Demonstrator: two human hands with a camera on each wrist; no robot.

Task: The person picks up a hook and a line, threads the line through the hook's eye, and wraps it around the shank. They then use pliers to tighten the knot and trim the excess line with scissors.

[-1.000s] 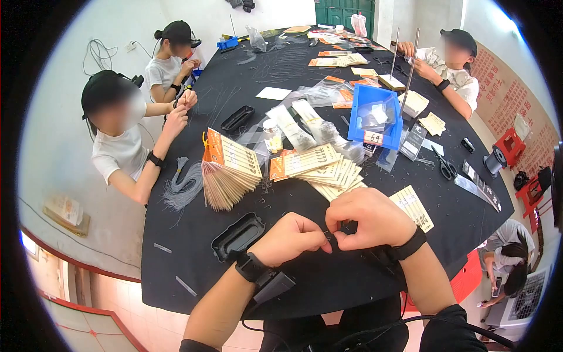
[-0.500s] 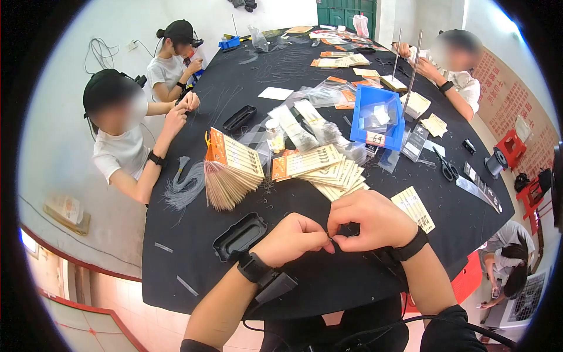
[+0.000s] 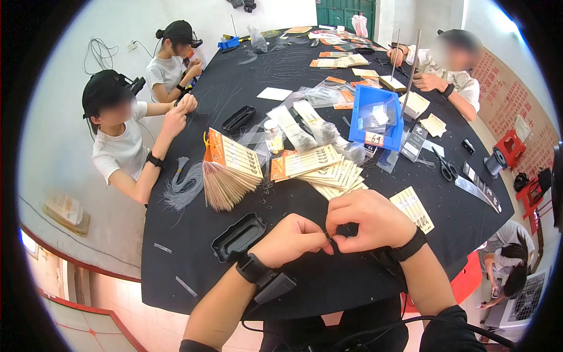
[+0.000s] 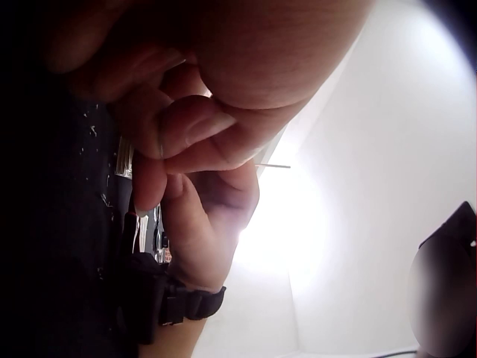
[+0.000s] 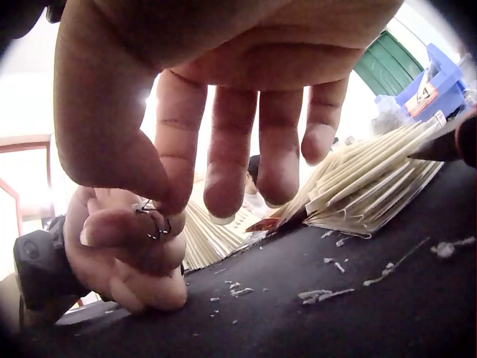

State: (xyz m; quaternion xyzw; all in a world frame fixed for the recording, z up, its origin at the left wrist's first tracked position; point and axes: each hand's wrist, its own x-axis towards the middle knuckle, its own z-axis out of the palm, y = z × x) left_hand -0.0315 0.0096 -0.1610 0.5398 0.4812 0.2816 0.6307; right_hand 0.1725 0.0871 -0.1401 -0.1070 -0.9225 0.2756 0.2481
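Note:
My left hand (image 3: 293,240) pinches a small dark fish hook (image 5: 155,224) between thumb and forefinger. Its curved wire shows in the right wrist view, just below the tips of my right hand (image 3: 375,220). Thumb and forefinger of that right hand meet in a pinch on thin fishing line at the hook, mostly hidden by the fingertips. Its other fingers hang down, spread apart, in the right wrist view. Both hands meet close over the black tabletop (image 3: 316,281). In the left wrist view, the left fingers overlap the right ones.
A fan of cream cards (image 3: 229,182) stands ahead, beside more hook cards (image 3: 334,170). A black tray (image 3: 237,236) lies by my left wrist. Farther back are a blue bin (image 3: 375,114), a small jar (image 3: 272,138) and upright metal rods (image 3: 410,70). Scissors (image 3: 448,171) lie right. Several people sit around the table.
My hands stay nearly in place, fingertips together, with only slight finger movement. The person at the far right has lowered a hand.

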